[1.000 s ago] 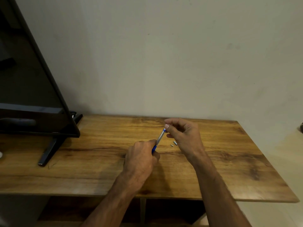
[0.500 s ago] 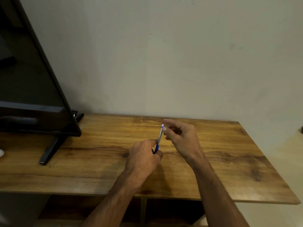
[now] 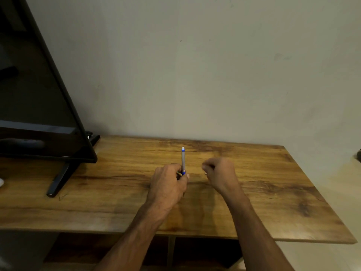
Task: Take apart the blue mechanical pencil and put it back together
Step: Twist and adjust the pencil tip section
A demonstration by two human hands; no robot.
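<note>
My left hand (image 3: 168, 182) grips the lower blue end of the mechanical pencil (image 3: 183, 160) and holds it upright above the wooden table (image 3: 273, 184). Its grey barrel ends in a blue ring and a white tip at the top. My right hand (image 3: 219, 174) hovers low over the table to the right of the pencil, apart from it, fingers curled and blurred. A small light pencil part (image 3: 205, 173) shows at the table just under those fingers. Whether the fingers hold it is unclear.
A black TV (image 3: 39, 114) on a slanted black foot (image 3: 58, 180) stands at the table's left end. A plain wall rises right behind the table. The table's front edge runs below my forearms, with open shelf space underneath.
My right hand has let go of the pencil's top and dropped down to the right, toward the table. My left hand has tipped the pencil from slanted to upright.
</note>
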